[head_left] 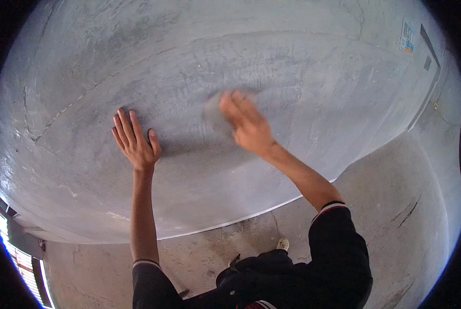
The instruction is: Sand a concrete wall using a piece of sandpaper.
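Observation:
My left hand [134,145] lies flat against a grey plastered wall [184,170], with its thumb apart from the fingers and nothing held. To its right, my right hand [249,123] is blurred and its fingers are bent over a blurred grey flat piece [216,112] pressed to the same wall. Motion blur and the similar grey behind it hide what that piece is. Around both hands the wall bears smears and darker patches. A thin crack runs across it above the hands.
A small printed sticker [407,36] is on the wall at upper right, near a dark slot-like recess [430,46]. Below the wall is a stained concrete floor [199,255], where a light shoe [283,244] shows. A barred window [24,266] lets in light at lower left.

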`<state>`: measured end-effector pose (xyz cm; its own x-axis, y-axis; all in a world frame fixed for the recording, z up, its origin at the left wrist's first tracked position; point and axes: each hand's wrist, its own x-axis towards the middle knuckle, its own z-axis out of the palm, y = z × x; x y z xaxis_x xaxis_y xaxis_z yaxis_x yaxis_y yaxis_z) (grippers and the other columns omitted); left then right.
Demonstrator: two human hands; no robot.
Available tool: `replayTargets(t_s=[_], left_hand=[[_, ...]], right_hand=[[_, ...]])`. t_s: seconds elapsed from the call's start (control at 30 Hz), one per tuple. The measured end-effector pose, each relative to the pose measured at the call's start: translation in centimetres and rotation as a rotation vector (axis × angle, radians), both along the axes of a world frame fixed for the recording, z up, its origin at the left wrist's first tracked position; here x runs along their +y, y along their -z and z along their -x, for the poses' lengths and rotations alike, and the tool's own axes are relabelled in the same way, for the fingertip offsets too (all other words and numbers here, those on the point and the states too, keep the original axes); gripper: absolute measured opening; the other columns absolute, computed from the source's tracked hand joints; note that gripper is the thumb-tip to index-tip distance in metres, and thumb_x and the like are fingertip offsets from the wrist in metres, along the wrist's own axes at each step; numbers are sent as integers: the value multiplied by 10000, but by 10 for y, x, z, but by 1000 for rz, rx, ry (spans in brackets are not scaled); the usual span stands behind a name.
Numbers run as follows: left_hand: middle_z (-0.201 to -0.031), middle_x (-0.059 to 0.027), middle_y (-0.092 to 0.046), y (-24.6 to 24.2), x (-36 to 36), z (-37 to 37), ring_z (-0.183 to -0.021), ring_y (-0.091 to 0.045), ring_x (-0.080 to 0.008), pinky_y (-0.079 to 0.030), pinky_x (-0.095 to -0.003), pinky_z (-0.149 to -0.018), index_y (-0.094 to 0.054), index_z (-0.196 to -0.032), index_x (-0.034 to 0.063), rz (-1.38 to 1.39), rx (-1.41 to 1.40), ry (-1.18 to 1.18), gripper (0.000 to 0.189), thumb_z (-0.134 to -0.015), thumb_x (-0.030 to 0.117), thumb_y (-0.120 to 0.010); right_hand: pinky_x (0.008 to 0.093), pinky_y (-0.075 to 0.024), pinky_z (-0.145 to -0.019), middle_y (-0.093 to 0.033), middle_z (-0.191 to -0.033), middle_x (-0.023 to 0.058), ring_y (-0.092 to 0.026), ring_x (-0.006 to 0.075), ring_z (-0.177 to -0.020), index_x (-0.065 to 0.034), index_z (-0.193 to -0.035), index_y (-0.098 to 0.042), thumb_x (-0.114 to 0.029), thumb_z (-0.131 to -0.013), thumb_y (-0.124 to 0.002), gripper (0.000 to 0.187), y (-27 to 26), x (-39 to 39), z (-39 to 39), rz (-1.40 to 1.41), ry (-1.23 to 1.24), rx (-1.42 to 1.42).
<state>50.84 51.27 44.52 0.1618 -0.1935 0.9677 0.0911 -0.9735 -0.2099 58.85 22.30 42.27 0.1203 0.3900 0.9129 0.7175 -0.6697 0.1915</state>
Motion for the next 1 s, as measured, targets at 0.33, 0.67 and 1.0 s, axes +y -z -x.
replayTargets(t_s=[0.33,0.67,1.0], left_hand=[[-1494,-218,-260,0,4,4,-1402,-202,-366,-130,-511,-1126,-316,-1424,-14,-40,-17,-13,576,-971,341,-294],[-1489,-224,-267,-3,5,4,-1395,-220,-371,-139,-513,-1124,-319,-1417,-26,-67,-39,-26,587,-971,353,-279],[-1517,-192,-211,-3,-1,5,-1409,-179,-353,-133,-509,-1130,-250,-1450,-3,-44,-5,-50,615,-982,396,-259]], right_hand=[[335,-379,-1072,-381,-1455,10,-313,184,-1364,-108,-1353,-473,-63,-792,-602,578,-57,-50,-14,-175,90,3],[346,-371,-1080,-375,-1459,12,-338,203,-1350,-100,-1396,-408,-58,-736,-638,700,-69,-84,-34,-122,117,-76],[334,-382,-1067,-381,-1451,33,-344,212,-1346,-100,-1369,-452,-10,-828,-540,556,-32,-82,-39,-71,-9,-115]])
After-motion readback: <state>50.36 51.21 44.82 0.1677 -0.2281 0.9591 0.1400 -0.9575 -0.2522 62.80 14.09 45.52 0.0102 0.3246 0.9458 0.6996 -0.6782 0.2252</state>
